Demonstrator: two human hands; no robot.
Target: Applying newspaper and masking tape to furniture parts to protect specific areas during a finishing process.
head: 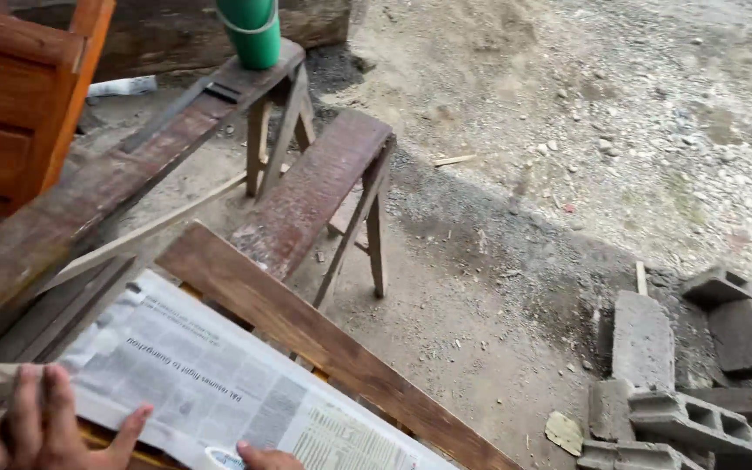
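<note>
Newspaper (219,383) is pressed flat under the left hand (32,431), fingers spread open; a roll of tape (219,459) is touched by the right hand (267,456), whose grip cannot be told.

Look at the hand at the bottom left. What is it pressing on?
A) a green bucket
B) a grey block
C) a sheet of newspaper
C: the left hand lies flat on the newspaper spread over the wooden frame; the grey blocks lie on the ground far right.
</note>
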